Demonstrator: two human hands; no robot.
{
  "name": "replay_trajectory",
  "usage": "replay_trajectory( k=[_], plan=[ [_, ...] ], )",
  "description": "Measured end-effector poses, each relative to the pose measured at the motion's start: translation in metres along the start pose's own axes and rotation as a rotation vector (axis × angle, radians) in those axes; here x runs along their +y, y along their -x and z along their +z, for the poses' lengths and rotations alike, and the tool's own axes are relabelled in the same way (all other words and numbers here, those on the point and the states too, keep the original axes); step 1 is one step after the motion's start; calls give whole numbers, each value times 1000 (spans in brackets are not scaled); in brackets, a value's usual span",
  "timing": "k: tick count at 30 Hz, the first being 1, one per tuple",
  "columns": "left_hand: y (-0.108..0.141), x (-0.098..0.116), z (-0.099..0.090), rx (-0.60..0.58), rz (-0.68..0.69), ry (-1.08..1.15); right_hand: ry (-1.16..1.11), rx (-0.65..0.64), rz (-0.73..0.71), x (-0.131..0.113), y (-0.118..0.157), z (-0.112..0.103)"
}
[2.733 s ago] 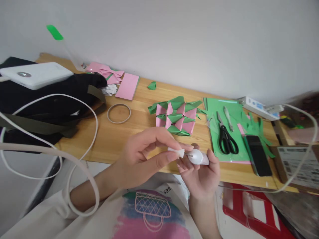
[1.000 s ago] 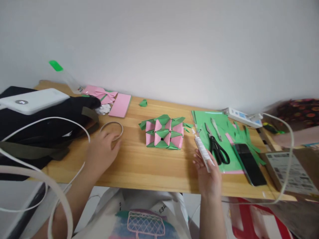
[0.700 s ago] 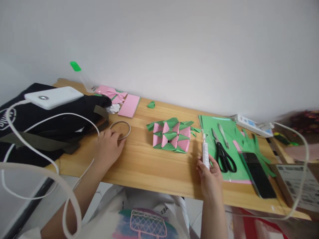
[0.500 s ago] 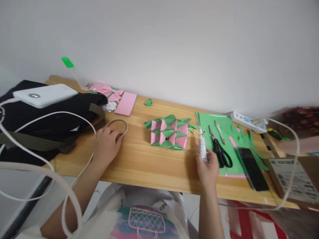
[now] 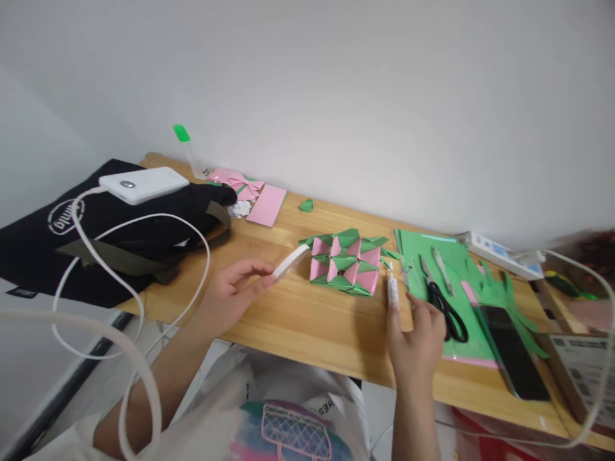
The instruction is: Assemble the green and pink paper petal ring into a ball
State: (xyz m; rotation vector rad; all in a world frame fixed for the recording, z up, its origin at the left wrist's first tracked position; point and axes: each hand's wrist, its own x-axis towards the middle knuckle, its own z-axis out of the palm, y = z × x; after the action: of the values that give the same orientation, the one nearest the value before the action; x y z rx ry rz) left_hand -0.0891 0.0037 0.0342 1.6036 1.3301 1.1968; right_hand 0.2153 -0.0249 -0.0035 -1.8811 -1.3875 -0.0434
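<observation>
My left hand (image 5: pixel 235 291) pinches one end of a white strip (image 5: pixel 291 261), whose far end reaches the left edge of a pink and green folded-paper piece (image 5: pixel 344 262). That piece rests on the wooden table (image 5: pixel 288 326). To its right, a white glue tube (image 5: pixel 393 291) lies by my right hand (image 5: pixel 417 333). The right thumb touches the tube's lower end; the index finger is spread away from it, so the hand is open.
Black scissors (image 5: pixel 446 310), a craft knife (image 5: pixel 442 269) and green paper (image 5: pixel 471 339) lie right, beside a phone (image 5: pixel 514 352) and power strip (image 5: pixel 500 255). A power bank (image 5: pixel 144 184) sits on a black bag (image 5: pixel 110 224). Pink paper (image 5: pixel 267 205) lies at the back.
My left hand has moved right and now holds the white strip, which was curled in a loop before. My right hand has loosened from the glue tube. The view has shifted left.
</observation>
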Motion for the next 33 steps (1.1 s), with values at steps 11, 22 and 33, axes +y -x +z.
replay_trajectory(
  k=[11,22,33],
  plan=[
    [33,36,13,-542,-23,1013,-591,-271,-459,-112,18,-48],
    [46,51,7,-869,-14,926,-527,-263,-545,-110,30,-75],
    [45,49,14,-804,-90,803,-472,-330,-428,-92,35,-67]
  ],
)
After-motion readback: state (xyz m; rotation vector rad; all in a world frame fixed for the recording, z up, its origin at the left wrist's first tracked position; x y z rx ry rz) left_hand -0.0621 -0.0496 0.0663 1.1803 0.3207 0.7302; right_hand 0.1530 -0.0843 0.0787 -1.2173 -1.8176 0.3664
